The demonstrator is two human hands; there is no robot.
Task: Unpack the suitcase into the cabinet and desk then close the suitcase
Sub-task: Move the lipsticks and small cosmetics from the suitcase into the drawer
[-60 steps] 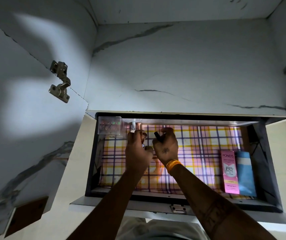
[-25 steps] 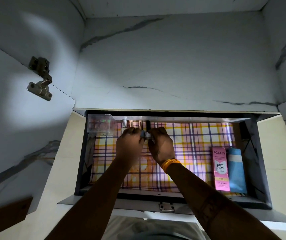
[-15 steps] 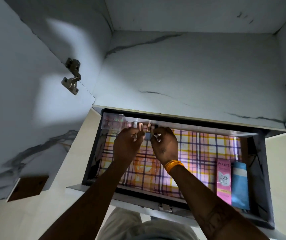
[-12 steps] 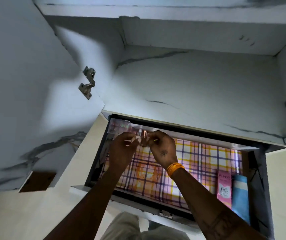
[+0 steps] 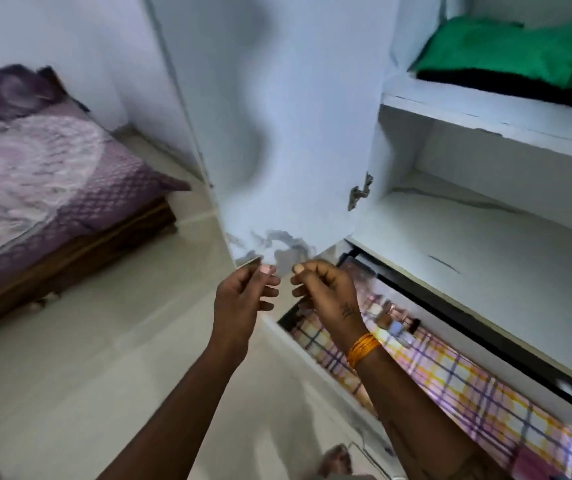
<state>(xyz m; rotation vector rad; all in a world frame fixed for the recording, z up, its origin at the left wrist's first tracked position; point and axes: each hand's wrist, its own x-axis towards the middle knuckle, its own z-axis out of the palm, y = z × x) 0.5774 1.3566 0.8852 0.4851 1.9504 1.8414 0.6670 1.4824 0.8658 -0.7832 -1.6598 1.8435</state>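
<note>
The white cabinet [image 5: 485, 265] stands on the right with its drawer [image 5: 478, 389] pulled out, lined with pink and yellow checked paper. Several small cosmetic bottles [image 5: 395, 322] stand in a row along the drawer's back. My left hand [image 5: 243, 303] and my right hand [image 5: 329, 292] hang side by side in the air above the drawer's left end, fingers loosely curled, nothing in either. An orange bangle sits on my right wrist. The suitcase is out of view.
The open cabinet door [image 5: 270, 126] hangs just beyond my hands, its hinge [image 5: 359, 194] on the right. Green and black folded clothes [image 5: 520, 60] lie on the top shelf. A bed [image 5: 42, 188] with a purple cover stands at the left across pale floor.
Both hands have let go of the small bottles and pulled back out of the drawer. The view has swung left from the drawer towards the room and bed.
</note>
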